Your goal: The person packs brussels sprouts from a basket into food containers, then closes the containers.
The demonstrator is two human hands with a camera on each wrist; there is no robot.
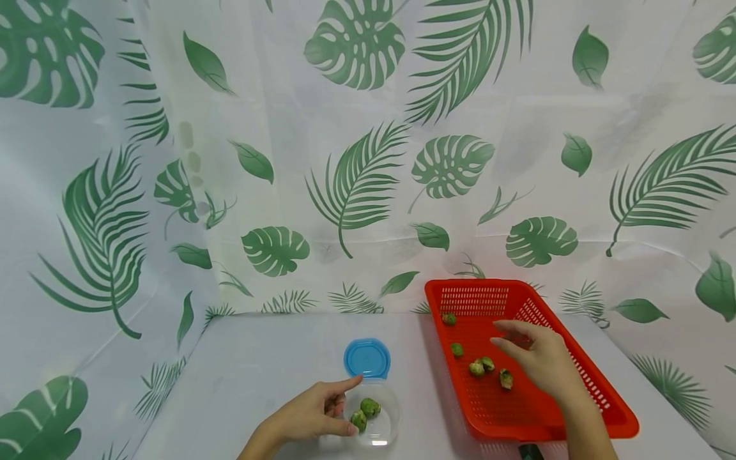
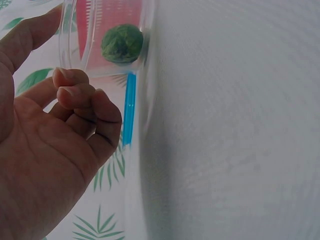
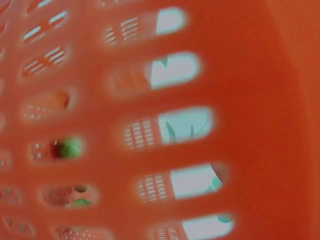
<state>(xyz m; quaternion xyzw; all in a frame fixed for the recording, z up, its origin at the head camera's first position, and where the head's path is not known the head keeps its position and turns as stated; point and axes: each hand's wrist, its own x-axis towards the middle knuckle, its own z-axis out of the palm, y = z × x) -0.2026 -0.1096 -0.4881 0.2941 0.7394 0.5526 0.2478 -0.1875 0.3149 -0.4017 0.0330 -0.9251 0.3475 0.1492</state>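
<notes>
My left hand (image 1: 313, 412) holds a small clear plastic container (image 1: 390, 418) at its left side, index finger and thumb spread along the rim; the other fingers are curled in. Inside lie two Brussels sprouts (image 1: 370, 407); one sprout (image 2: 122, 44) shows through the wall in the left wrist view. Just behind the container is its blue lid (image 1: 367, 359), lying flat. My right hand (image 1: 543, 361) hovers over a red plastic basket (image 1: 540, 415), thumb and fingers apart with nothing between them. Several Brussels sprouts (image 1: 476, 368) lie in the basket, mostly on its left side.
The basket's slotted wall (image 3: 260, 125) fills the right wrist view. A small dark object (image 1: 530, 452) shows at the basket's near edge. White sheeting (image 1: 368, 191) with green leaf prints hangs behind and beside the white table (image 1: 259, 358).
</notes>
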